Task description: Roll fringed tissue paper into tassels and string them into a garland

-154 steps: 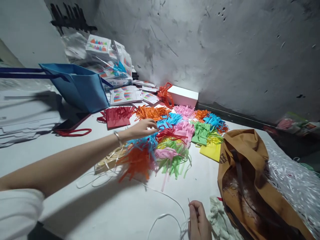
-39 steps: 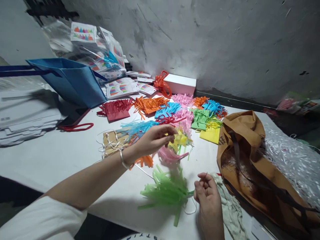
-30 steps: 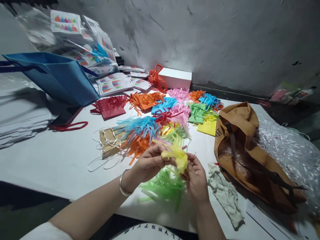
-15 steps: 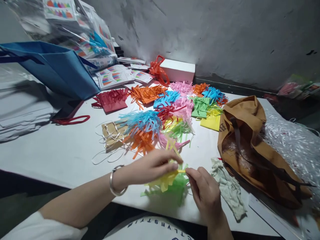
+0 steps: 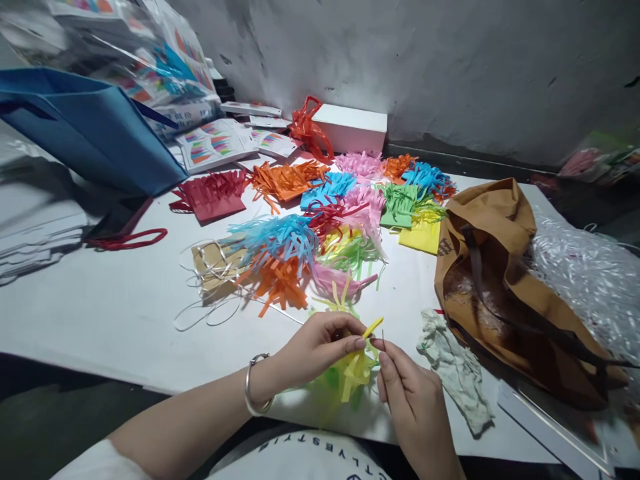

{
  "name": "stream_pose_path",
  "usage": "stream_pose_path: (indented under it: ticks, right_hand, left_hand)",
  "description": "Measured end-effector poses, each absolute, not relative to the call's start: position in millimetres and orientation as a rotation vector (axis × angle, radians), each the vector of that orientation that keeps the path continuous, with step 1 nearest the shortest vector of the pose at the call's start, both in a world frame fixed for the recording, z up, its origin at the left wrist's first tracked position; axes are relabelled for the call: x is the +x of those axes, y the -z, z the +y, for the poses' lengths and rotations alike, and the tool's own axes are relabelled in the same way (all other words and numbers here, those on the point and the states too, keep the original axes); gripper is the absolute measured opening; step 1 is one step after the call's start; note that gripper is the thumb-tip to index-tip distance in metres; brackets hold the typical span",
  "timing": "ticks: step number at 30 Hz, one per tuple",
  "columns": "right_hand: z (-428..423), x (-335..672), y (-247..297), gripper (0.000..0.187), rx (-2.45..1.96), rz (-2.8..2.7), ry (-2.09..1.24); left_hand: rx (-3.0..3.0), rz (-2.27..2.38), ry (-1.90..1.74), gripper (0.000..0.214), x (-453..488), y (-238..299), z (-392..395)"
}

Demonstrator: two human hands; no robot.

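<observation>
So — L hand point(image 5: 320, 348) pinches yel. tassel point(image 5: 354, 375).

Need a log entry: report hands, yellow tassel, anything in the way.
Left hand grips yellow tassel. Right hand holds thin needle-like rod close by. Green fringe partly hidden underneath.

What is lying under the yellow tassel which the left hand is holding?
Green strips show beneath the yellow tassel, with the white table around. The left hand and the yellow tassel cover the rest, so their full shape cannot be seen.
</observation>
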State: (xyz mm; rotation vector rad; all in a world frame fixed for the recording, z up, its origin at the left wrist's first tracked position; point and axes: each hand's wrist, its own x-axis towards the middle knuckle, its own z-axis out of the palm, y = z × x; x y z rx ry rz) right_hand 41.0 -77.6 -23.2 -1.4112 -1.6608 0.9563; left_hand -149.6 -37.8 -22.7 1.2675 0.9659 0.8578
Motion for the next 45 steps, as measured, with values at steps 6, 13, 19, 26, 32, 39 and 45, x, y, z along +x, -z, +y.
stream_pose_path:
  ticks: [6,13,19,26,32,39,45]
  right_hand:
    - [-74.1,36.7,18.0,0.035,-1.376,-1.694,-1.001]
    - [-75.3,37.6,15.6,0.035,-1.407,-1.596,-1.022]
    - [-68.6,44.5,17.3,0.034,-1.430,-1.746,-1.002]
    - [-66.0,49.7,22.4,0.044,-1.509,-1.482,-1.431]
    - [-63.8,42.1,27.4,0.056,-1.355,-1.111,-1.684]
    - [-54.0,42.3,51.4,0.027,-1.279,-1.253,-1.252]
    - [-39.7,75.0,48.1,0.026,-0.979,-0.536,-1.201]
  left_hand:
    - [1.554,1.014,-0.851,0.028,-149.9,18.0,-37.4]
    - [1.734,1.075,-0.887,0.021,-149.5,19.4,-37.5]
    - [1.875,1.076,-0.912,0.018,-149.7,22.7,-37.8]
    - [2.352,1.059,-0.894,0.020,-150.9,35.3,-39.9]
    - [2.520,1.069,-0.846,0.022,-151.8,33.0,-43.9]
    - [2.416,1.077,-0.796,0.022,-137.6,49.4,-54.2]
    - [2.196,0.702,-0.419,0.018,-136.1,36.3,-53.5]
